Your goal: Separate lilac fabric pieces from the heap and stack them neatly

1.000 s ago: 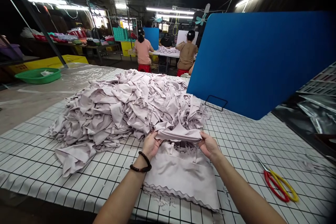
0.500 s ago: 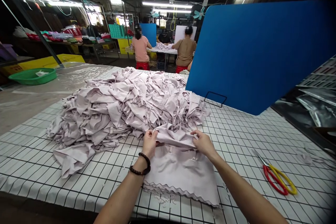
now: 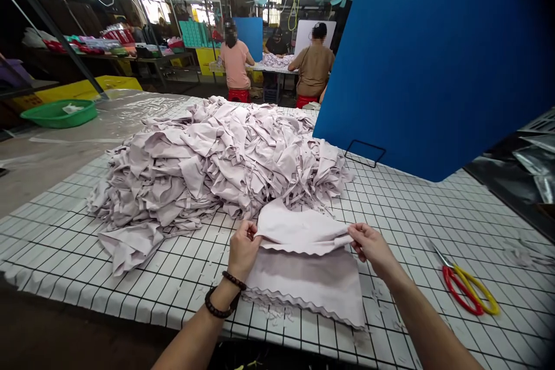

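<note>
A pale lilac strappy top (image 3: 299, 230) with a wavy edge is stretched between my two hands. My left hand (image 3: 243, 247) pinches its left side, and my right hand (image 3: 372, 247) grips the right end between thumb and fingers. Beneath it lies a flat stack of the same tops (image 3: 310, 283), wavy edges toward me. Just beyond my hands rises a large heap of crumpled lilac tops (image 3: 225, 162). Scissors (image 3: 453, 269) with one red and one yellow handle rest to the right, blades pointing away.
The table has a white cloth with black grid lines (image 3: 403, 208). A large blue board (image 3: 429, 69) stands at the back right beside a black wire stand (image 3: 366, 153). A green basin (image 3: 60, 114) sits far left. Several people work at a table behind. Thread scraps lie about.
Both hands have drawn the top toward me and spread it wider, the right hand moving outward. Its wavy edge now hangs over the stack. The camera view has shifted slightly.
</note>
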{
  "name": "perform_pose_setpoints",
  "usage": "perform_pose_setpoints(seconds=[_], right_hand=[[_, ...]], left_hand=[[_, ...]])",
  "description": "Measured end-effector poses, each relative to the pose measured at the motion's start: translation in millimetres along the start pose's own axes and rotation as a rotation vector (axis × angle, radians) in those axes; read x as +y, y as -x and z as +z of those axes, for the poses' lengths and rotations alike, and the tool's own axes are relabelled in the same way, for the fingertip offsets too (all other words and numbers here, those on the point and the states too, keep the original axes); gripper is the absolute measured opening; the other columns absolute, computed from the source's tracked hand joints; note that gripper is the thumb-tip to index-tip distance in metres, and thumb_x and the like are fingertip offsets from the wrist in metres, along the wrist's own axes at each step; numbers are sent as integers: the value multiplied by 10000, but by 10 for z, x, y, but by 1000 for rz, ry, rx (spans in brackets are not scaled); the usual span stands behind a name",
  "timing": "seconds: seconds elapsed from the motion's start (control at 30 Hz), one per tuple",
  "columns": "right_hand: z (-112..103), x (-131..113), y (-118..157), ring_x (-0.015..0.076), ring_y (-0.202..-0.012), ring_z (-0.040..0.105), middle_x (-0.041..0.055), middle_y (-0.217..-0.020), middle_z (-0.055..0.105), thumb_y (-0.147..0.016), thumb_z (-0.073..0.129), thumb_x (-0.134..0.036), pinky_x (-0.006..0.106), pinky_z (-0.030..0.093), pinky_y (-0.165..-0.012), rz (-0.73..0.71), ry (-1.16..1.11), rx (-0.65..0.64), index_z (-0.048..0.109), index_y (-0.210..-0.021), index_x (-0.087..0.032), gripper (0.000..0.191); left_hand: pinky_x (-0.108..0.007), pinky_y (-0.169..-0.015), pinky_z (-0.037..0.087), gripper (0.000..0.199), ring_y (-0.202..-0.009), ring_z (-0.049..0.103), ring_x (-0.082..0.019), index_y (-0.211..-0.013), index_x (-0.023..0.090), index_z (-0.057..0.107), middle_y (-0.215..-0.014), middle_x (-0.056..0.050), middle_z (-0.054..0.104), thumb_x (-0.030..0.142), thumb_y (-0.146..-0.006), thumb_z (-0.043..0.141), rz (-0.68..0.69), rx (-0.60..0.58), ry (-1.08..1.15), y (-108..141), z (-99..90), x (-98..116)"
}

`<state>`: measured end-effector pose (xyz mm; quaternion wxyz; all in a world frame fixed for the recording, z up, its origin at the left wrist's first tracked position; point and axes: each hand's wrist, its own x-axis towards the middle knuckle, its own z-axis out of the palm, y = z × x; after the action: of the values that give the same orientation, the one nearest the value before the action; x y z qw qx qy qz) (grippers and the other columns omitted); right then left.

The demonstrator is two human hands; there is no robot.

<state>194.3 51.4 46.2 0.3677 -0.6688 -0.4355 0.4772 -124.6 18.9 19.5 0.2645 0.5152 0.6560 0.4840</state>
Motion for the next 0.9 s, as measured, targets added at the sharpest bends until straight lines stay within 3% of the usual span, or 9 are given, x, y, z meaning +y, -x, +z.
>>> perform_pose_setpoints(seconds=[0.13, 0.27, 0.37, 0.47, 0.53, 0.6, 0.7, 0.8, 0.9], right_hand=[[108, 2, 213, 185, -700, 527, 48, -856, 570, -729, 610, -414, 301, 392, -603, -287, 488, 229, 542, -947, -217, 302], [576, -118, 467, 237, -828, 517, 82, -931, 559, -754, 595, -463, 349, 394, -731, -527, 573, 18, 564, -962, -233, 311], [993, -205, 562, 288, -900, 476, 115, -952, 557, -711, 615, -521, 404, 345, -802, -673, 802, 15, 544, -1048, -210, 464], [1186, -283, 468, 308, -919, 452, 146, -959, 554, -723, 603, -393, 424, 314, -793, -718, 995, 59, 538, -1034, -171, 388], [1124, -335, 322, 298, -900, 461, 151, -941, 554, -733, 548, -233, 420, 302, -770, -678, 1063, 114, 544, -986, -156, 265], [936, -373, 156, 292, -897, 476, 154, -945, 554, -712, 500, -129, 416, 295, -755, -610, 1096, 203, 544, -984, -148, 277], [553, -368, -54, 290, -919, 498, 148, -983, 561, -682, 499, -120, 395, 310, -736, -474, 1074, 302, 542, -993, -159, 316], [235, -288, -195, 228, -821, 542, 86, -923, 599, -657, 504, -131, 331, 342, -670, -303, 925, 206, 549, -929, -200, 284], [84, -200, -299, 170, -733, 552, 30, -823, 616, -601, 513, -99, 277, 376, -621, -230, 665, 78, 557, -845, -208, 271]], left_hand=[[-194, -510, 329, 124, -495, 417, -95, -655, 207, 529, -604, 50, 506, 138, -637, 631, -64, -15, 81, 136, 5, 18], [-198, -573, 367, 124, -588, 447, -112, -645, 199, 547, -702, 22, 516, 119, -628, 641, -32, 34, 123, 168, 40, 63], [-192, -588, 388, 99, -700, 483, -130, -671, 192, 540, -786, -3, 511, 140, -662, 624, 5, 20, 148, 123, 89, 137], [-182, -570, 377, 110, -681, 477, -118, -686, 184, 513, -766, 1, 511, 186, -690, 623, -51, -31, 265, 25, 139, 197], [-175, -531, 347, 145, -593, 439, -95, -693, 183, 484, -689, 25, 487, 236, -714, 617, -130, -65, 379, -58, 159, 204], [-171, -482, 307, 180, -516, 392, -80, -701, 189, 453, -615, 50, 446, 284, -732, 603, -216, -75, 483, -138, 161, 184], [-167, -443, 271, 204, -468, 377, -73, -698, 196, 439, -566, 68, 427, 291, -710, 619, -258, -46, 501, -225, 133, 136], [-155, -444, 281, 187, -458, 397, -60, -676, 186, 472, -575, 71, 457, 183, -639, 655, -180, -22, 375, -276, 83, 105], [-148, -448, 320, 189, -463, 438, -61, -669, 182, 499, -596, 68, 489, 93, -590, 646, -155, -21, 344, -334, 56, 93]])
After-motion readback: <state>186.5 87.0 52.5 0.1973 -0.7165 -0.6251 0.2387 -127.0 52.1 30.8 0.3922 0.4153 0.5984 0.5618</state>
